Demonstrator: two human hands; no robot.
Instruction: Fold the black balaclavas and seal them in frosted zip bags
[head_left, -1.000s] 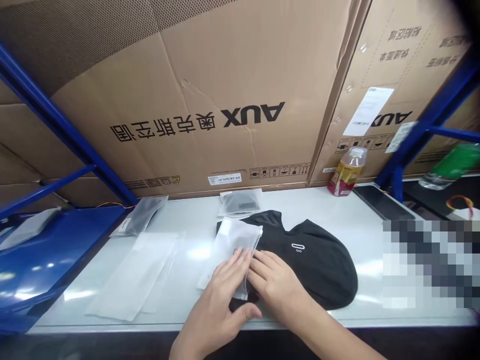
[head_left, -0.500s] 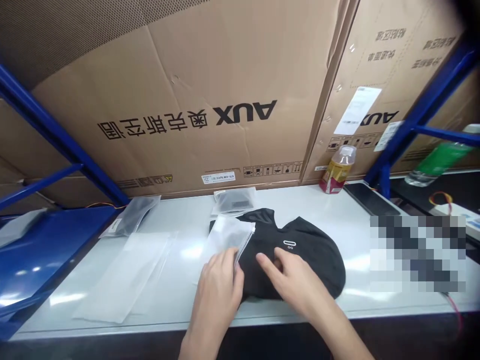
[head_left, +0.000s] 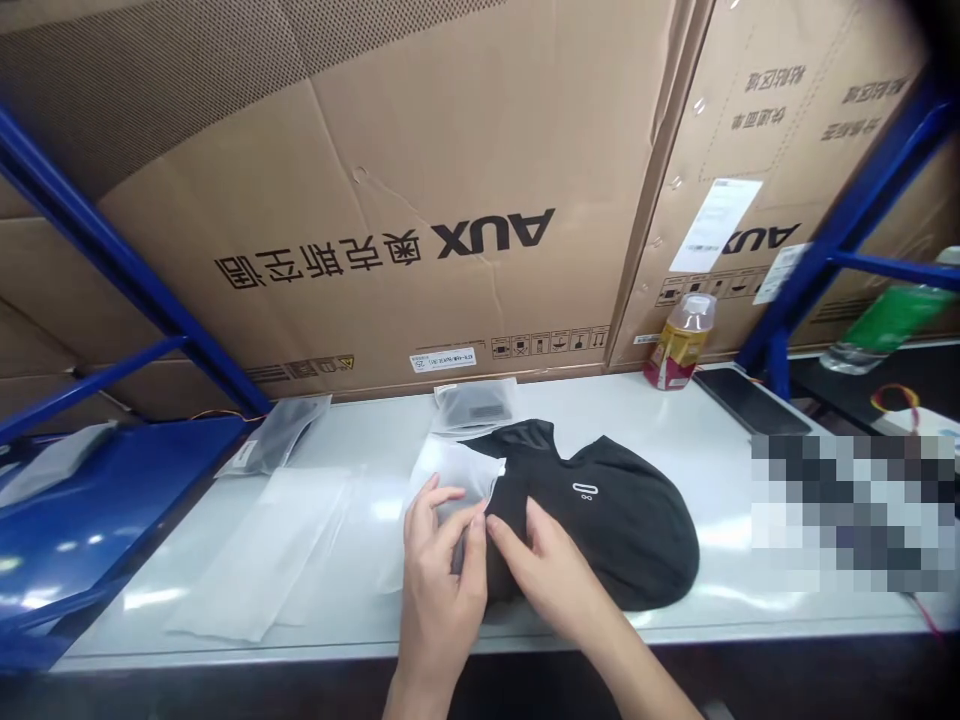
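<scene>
When looking from the left side, what first?

Blue steel shelf frame [head_left: 97, 250], and on its blue shelf board [head_left: 90, 520] one flat grey bag [head_left: 52, 462].

And after that, on the white table [head_left: 675, 420]?

Near the back edge, a packed grey bag [head_left: 274, 435]. Nearer the front, a wide frosted flat bag [head_left: 255, 550], lying open to view. Further along at the back, a second packed grey bag [head_left: 474, 407].

How about the hands, please?

Left hand [head_left: 439, 570] with fingers spread over a frosted zip bag [head_left: 457, 480], thumb lying along the bag. Right hand [head_left: 547, 570] just beside, with fingers close together and tips at the bag's edge. Pinching or only pressing there? Not possible to tell from this view.

And the dark thing on the table?

A black folded garment [head_left: 615, 530], right of the frosted zip bag, with a small white logo [head_left: 586, 491] on top. Its left end under or inside the bag, impossible to say which.

Then the far right?

Behind everything, a big AUX cardboard carton [head_left: 480, 200]. After it, a plastic bottle with yellow label [head_left: 679, 345], a flat black device [head_left: 750, 400], and a green bottle [head_left: 889, 325] beyond the blue frame.
</scene>
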